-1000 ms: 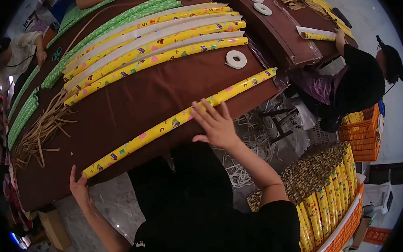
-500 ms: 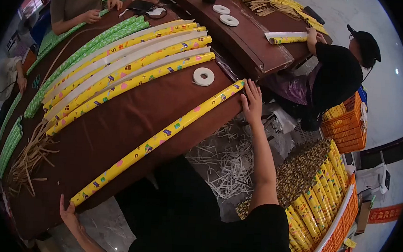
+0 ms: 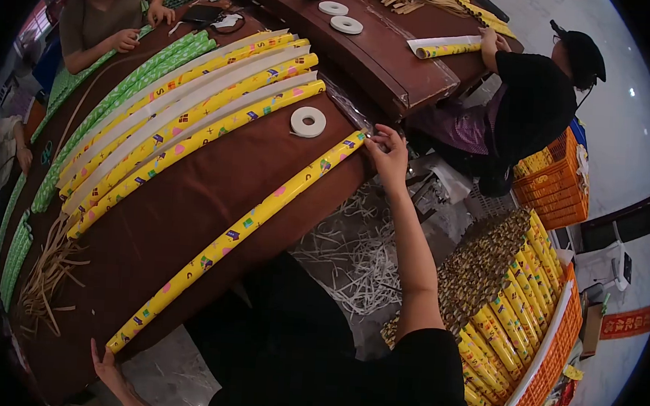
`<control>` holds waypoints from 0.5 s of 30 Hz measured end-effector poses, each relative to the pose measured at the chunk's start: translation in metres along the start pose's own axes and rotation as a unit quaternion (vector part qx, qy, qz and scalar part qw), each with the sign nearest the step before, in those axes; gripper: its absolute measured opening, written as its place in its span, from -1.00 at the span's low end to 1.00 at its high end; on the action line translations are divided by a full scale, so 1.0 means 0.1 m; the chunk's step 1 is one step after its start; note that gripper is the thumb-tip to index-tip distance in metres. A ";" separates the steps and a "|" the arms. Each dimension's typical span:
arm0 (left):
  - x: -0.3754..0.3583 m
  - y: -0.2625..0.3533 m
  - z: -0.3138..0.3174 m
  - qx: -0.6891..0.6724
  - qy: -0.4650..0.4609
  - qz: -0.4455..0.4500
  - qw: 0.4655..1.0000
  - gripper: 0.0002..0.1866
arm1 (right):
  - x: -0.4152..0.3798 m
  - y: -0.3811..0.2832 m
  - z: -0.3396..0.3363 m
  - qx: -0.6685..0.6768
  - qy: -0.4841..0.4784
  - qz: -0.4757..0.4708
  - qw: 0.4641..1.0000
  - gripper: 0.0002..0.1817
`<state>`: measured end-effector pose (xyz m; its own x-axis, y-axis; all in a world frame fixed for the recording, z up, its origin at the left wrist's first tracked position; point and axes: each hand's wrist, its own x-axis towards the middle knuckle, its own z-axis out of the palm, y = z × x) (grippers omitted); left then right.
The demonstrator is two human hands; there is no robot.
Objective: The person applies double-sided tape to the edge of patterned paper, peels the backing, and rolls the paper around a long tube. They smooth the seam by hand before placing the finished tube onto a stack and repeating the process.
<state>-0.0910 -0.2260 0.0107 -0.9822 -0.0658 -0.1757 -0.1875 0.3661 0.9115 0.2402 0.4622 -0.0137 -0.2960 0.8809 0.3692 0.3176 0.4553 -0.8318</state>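
A long roll of yellow patterned wrapping paper [image 3: 234,235] lies slantwise along the near side of the brown table. My left hand [image 3: 110,372] is at its lower left end, fingers stretched out and the thumb against the end. At the upper right end, my right hand [image 3: 389,156] has its fingers bent, with thumb and fingertips pinching the tip of the roll. A white roll of tape [image 3: 307,122] lies flat on the table beside that end. Beyond it are several yellow rolls [image 3: 202,140] with pale paper edges showing.
Green patterned rolls [image 3: 134,91] and tan paper strips [image 3: 46,279] lie on the brown table [image 3: 150,267]. An orange basket [image 3: 554,358] of yellow rolls stands at right, near white shreds [image 3: 359,253]. A co-worker [image 3: 536,97] handles yellow paper; others work at left.
My right hand's fingers have gone from spread flat to bent in at the roll's tip. The whole scene has shifted slightly left in view. The left hand stays at its end.
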 end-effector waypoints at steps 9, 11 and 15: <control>0.04 -0.06 -0.07 0.022 0.055 0.025 0.998 -0.45 | -0.41 -0.48 0.26 -0.025 0.036 -0.034 0.998 -0.24; 0.12 -0.18 -0.14 0.008 0.042 0.030 0.999 -0.45 | -0.49 -0.57 0.35 -0.014 0.049 -0.020 0.998 -0.14; 0.13 -0.25 -0.18 0.011 0.048 0.028 0.998 -0.44 | -0.59 -0.67 0.41 -0.017 0.039 0.017 0.999 0.17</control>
<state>-0.0995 -0.2527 -0.0077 -0.9871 -0.1338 -0.0880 -0.1341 0.3909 0.9106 0.1995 0.3747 0.0035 -0.2142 0.9030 0.3724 0.3564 0.4272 -0.8309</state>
